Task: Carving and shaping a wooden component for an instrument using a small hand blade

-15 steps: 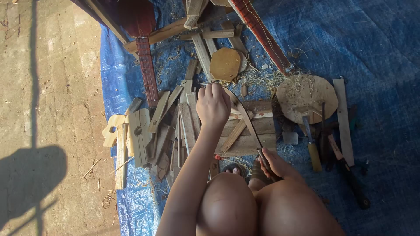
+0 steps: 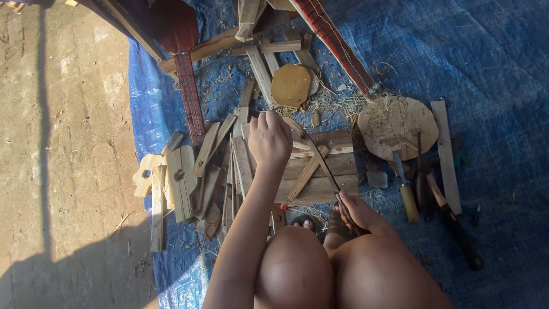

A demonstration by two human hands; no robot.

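The left hand [image 2: 270, 139] is closed around one end of a long, thin, curved dark strip [image 2: 320, 157]; the right hand [image 2: 355, 210] grips its other end. The strip arcs over a wooden slat frame [image 2: 320, 177] on the blue tarpaulin [image 2: 492, 68], near its left edge and hemmed in by loose wooden offcuts [image 2: 194, 171] and chisels [image 2: 407, 189].

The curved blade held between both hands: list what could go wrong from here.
1. The left hand grips the far end of the curved blade bare, so a slip could cut the palm.
2. The right hand holds the near end close above the knees; a sudden pull toward the body might bring the edge onto bare skin.
3. The loose wood pieces beside the slatted board could shift and jolt the work.
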